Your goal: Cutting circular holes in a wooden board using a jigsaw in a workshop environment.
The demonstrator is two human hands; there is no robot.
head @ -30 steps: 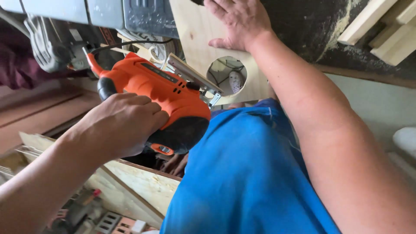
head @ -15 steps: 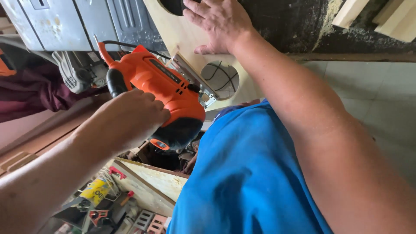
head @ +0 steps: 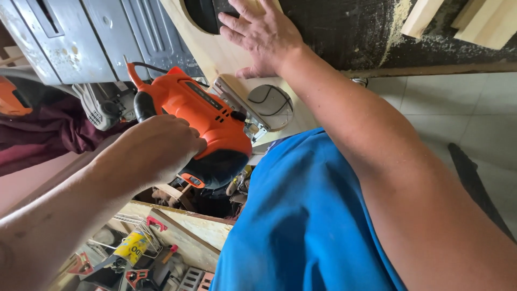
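Left hand: fingers curled tight around the black handle of an orange jigsaw. The saw's metal base plate is laid against a pale wooden board, at the lower edge of the board just above the blue shirt.

Right hand: pressed flat on the same board, fingers spread wide, nothing gripped. The fingertips are seen at the rim of a large round cut-out near the top of the frame.

Round opening: a smaller circle in the board, just beside the saw's base plate, with pencil lines visible on it.

Grey metal machine housing: behind the saw, upper left, dusted with sawdust.

Wooden tray of small tools: lower left, below the left forearm; red-handled clamps and a yellow can are noted inside.

Dark surface: right of the board, strewn with sawdust; pale timber offcuts are laid on it.

Much of the lower board is hidden by the right forearm and the shirt.
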